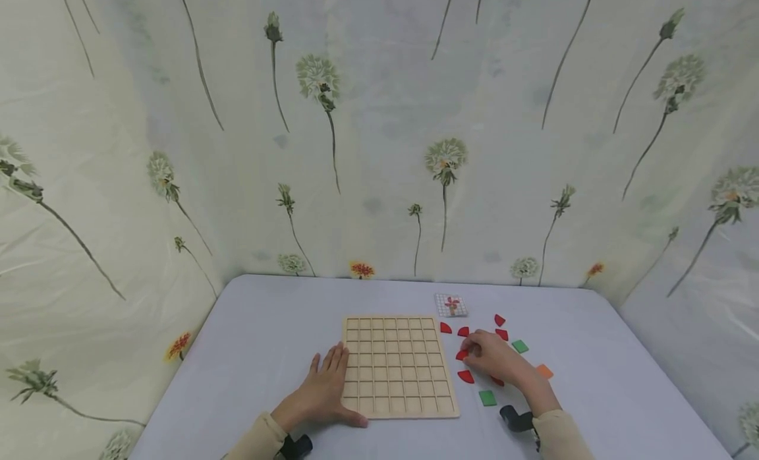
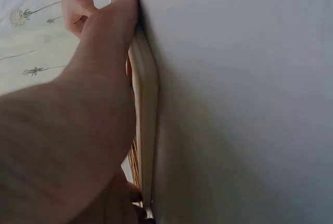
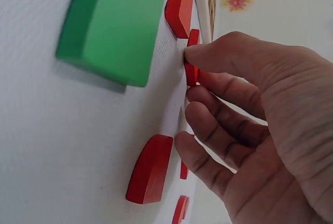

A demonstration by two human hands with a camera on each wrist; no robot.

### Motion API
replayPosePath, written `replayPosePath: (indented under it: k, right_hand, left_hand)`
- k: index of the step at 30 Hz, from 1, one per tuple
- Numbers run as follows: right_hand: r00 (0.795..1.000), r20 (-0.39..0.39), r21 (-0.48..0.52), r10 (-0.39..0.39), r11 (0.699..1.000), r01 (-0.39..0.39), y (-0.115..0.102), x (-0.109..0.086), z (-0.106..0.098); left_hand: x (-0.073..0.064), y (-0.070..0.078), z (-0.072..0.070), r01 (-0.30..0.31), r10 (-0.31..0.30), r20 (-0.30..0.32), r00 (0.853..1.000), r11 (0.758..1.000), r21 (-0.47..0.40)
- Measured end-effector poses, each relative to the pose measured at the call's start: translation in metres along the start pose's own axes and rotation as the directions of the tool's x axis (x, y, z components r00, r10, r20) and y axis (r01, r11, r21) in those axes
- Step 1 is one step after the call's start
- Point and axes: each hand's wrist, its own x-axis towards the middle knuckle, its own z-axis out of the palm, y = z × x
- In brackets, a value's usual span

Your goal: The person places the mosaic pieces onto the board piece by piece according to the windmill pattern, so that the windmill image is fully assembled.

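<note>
- One red piece (image 1: 461, 356) was pinched between thumb and fingertip of the right hand (image 1: 491, 354), on that hand's left side.
- The wooden grid board (image 1: 396, 366) lay flat on the desk (image 1: 255, 341), left of that hand, its right edge just beside the piece.
- The left hand (image 1: 320, 393), fingers outstretched and gripping nothing, was nearer the board, touching its left edge.

Wooden grid board (image 1: 394, 367) lies flat — red wedge (image 3: 191, 75) pinched nearby.
</note>
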Motion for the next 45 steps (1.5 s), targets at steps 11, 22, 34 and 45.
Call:
replayPosePath:
  k: [11,22,34,45]
  right_hand:
    - [0.999,-0.036,0.005,0.009,1.0,-0.009,-0.007,0.005,0.0]
    - [0.987,-0.058,0.026,-0.15,0.988,0.152,-0.044,0.022,-0.012]
    - [0.958,-0.061,0.019,-0.279,0.96,0.28,-0.083,0.046,-0.007]
    - [0.946,-0.006,0.055,-0.325,0.944,0.324,-0.102,0.061,0.011]
  left_hand:
    - [-0.001,-0.004,-0.015,-0.037,0.037,0.031,0.999,0.999,0.022]
    - [-0.003,-0.003,-0.015,-0.035,0.034,0.02,0.999,0.999,0.029]
    - [0.0,-0.007,-0.012,-0.048,0.048,-0.004,0.999,0.998,0.052]
    - [0.001,-0.008,-0.011,-0.042,0.042,-0.003,0.999,0.998,0.055]
